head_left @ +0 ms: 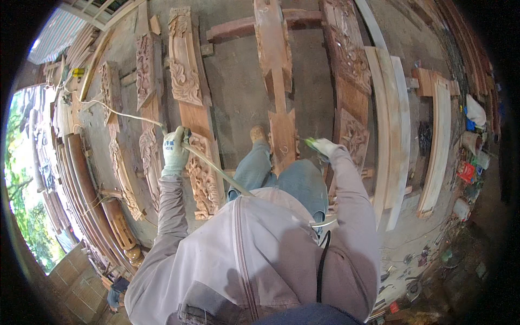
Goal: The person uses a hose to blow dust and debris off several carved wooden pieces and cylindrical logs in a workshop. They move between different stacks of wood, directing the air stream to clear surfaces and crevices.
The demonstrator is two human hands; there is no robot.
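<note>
My left hand (176, 149), in a pale work glove, is closed round a pale hose (214, 165). The hose runs from the far left through my fist and down across my front. My right hand (326, 147), also gloved, grips a small tool with a bright green part (310, 142); its dark tip points left, and its kind is too small to tell. That tip is close to the right edge of a long wooden board (284, 138) with carved, notched edges, between my legs. Left of it lies a carved wooden panel (201, 187), nearest my left hand.
More carved panels (184, 59) lie in rows on cross beams (233, 30) over the grey floor. Plain planks (382, 124) lie to the right. Wooden poles (89, 189) and a turned post (120, 227) are stacked at left. Bags and clutter (467, 170) line the right side.
</note>
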